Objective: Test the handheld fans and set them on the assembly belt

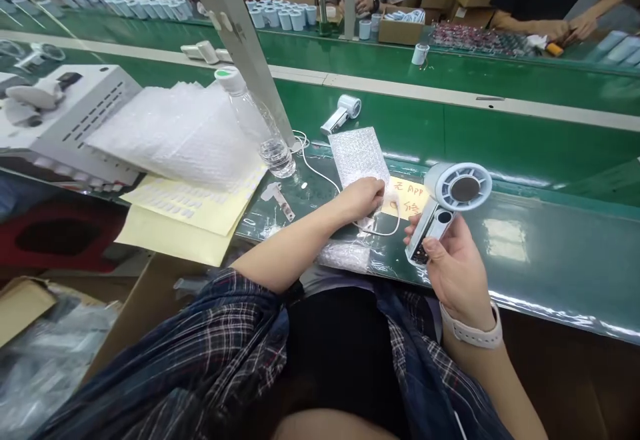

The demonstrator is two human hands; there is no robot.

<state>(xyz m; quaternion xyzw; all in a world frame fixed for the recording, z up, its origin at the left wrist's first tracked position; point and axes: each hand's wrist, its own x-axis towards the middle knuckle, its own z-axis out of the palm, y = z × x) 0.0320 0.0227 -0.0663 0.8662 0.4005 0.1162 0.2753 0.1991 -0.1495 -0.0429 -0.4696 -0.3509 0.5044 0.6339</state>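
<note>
Right hand (453, 270) wraps its fingers round a handheld fan (450, 203) at centre right; left hand (363, 198) pinches a bubble-wrap pouch (357, 157) at centre. A water bottle (257, 127) and slanted metal post (240, 33) crowd the upper left, a white cable (320, 173) between.

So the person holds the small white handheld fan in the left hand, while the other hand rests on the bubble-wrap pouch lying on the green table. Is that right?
Not quite: the head view shows the small white handheld fan held in the right hand, the one with the white wristband. The left hand is the one resting on the bubble-wrap pouch lying on the green table.
</note>
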